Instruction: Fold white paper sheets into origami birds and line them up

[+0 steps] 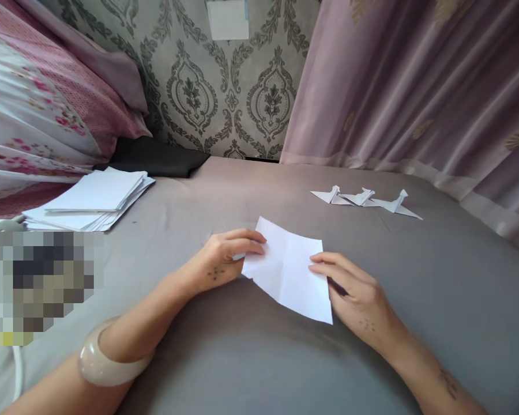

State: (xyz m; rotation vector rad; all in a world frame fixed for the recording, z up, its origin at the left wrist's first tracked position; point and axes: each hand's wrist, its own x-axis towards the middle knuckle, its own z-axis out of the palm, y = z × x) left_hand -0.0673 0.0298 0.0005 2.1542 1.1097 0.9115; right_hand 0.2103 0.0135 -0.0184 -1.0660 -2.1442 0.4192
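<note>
A white sheet of paper [300, 271] with a crease down its middle is held up between my two hands, tilted above the grey cloth surface. Fingers of my left hand [225, 256] lie over its left edge, the thumb hidden behind it. At the right edge, my right hand [357, 294] grips the sheet with fingers on top and the thumb mostly out of sight below. Farther back on the right stand several folded paper birds [363, 197] in a row, apart from both hands.
A stack of white paper [97, 193] lies at the back left, beside a dark folded item [155, 157]. Floral fabric [38, 109] hangs on the left and a mauve curtain [393, 86] on the right. A white cable [18, 374] runs along the left, near a blurred patch.
</note>
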